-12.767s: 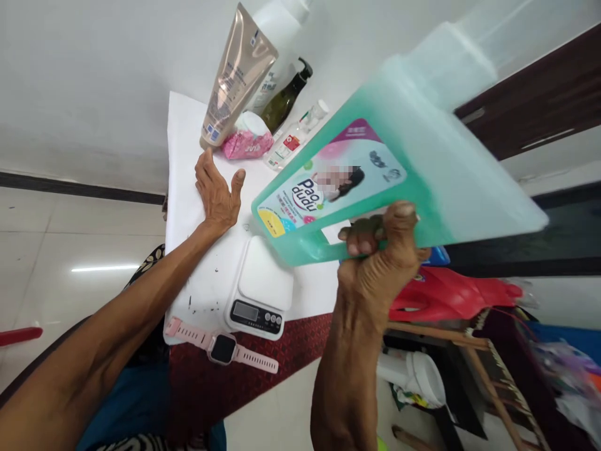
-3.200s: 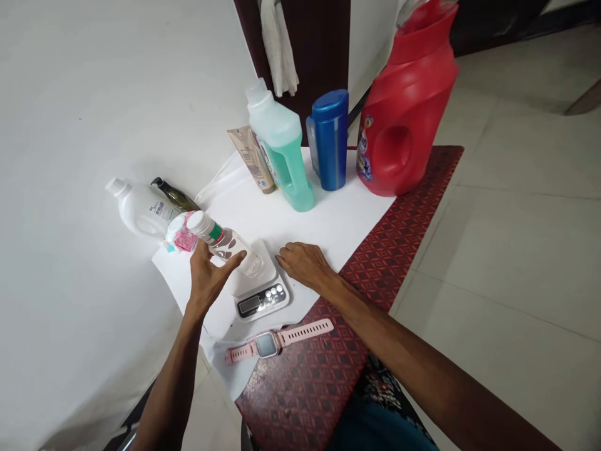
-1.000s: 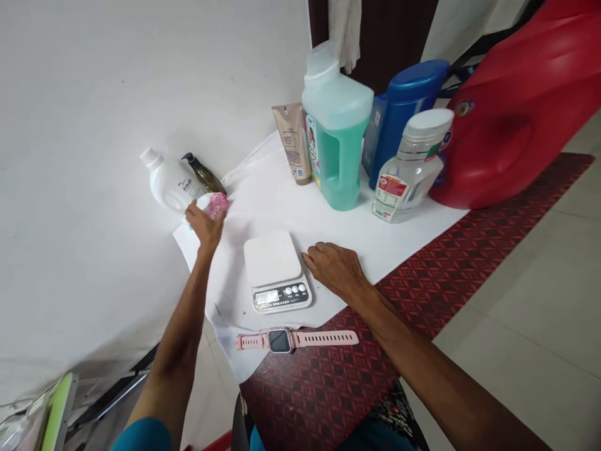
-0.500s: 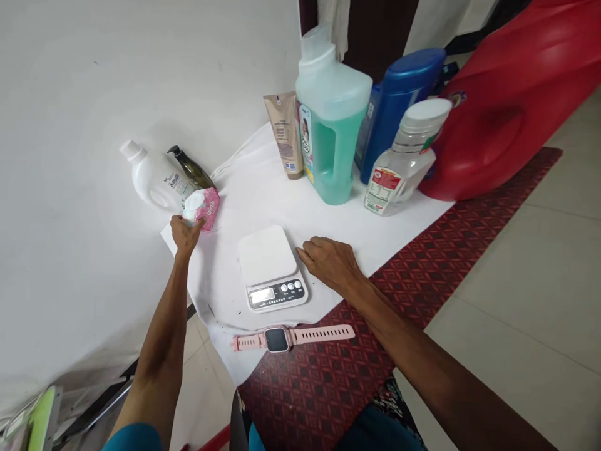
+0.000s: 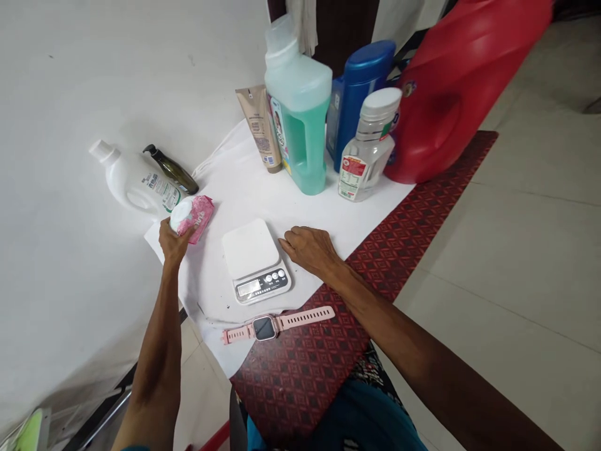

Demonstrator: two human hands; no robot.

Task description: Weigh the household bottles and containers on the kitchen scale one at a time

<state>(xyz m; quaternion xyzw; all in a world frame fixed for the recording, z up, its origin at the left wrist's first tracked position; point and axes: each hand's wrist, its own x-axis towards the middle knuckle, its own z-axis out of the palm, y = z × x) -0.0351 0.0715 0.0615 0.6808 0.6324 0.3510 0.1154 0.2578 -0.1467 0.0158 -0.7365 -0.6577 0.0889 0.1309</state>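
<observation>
With the scale as clock centre, the pink pack is at 10 o'clock. My left hand grips its near end between thumb and fingers. My right hand is loosely curled at 3 o'clock, no object visible in it. Step in hand, as judged: securing the pack. Next move calls for a firm pinch, avoiding the white bottle behind.

The scale is resting on the cloth, behind the watch. The packet is sitting left of it in the left hand. Far right, the jar is standing between the handled bottle and the jug.
</observation>
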